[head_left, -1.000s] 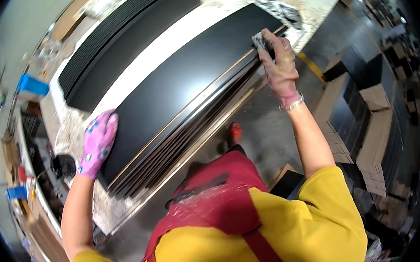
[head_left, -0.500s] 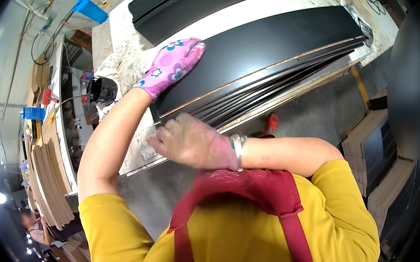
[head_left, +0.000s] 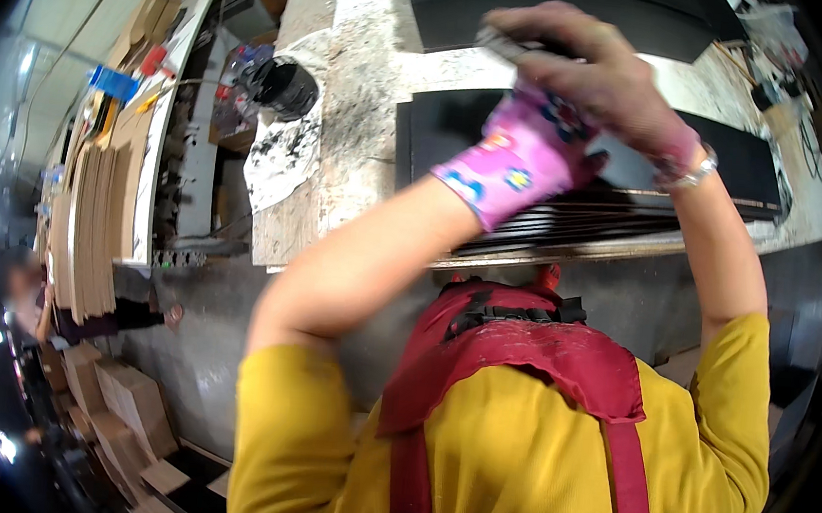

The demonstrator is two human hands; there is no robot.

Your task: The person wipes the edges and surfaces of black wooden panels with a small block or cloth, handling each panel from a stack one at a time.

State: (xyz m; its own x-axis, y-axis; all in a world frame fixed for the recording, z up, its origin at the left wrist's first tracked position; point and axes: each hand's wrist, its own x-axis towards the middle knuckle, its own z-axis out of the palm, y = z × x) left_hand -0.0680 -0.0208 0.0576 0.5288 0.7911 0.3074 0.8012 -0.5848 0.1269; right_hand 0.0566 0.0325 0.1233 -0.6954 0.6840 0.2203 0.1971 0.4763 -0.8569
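My right hand (head_left: 607, 78), in a stained, faded glove with a pink cuff, is raised over the bench and closed around a small flat dark-and-grey piece (head_left: 507, 48); blur hides its kind. Directly below it in the picture is my left hand (head_left: 538, 150), in a pink flowered glove, over a stack of glossy black panels (head_left: 442, 127). Most of the left fingers are covered by the right hand, so their pose and any grip do not show. The stack's layered edges face me.
Ridged black panels (head_left: 589, 6) lie farther back on the paint-spotted white bench (head_left: 357, 144). A black-smeared container (head_left: 284, 87) stands on a stained cloth (head_left: 282, 162) at left. Brown boards (head_left: 92, 219) stand beyond, near another person (head_left: 31, 297). Cartons (head_left: 130, 398) sit on the floor.
My right hand has risen from the near panel edge to above my left hand. My left hand has shifted right over the panels. The view has turned, bringing more floor at left into sight.
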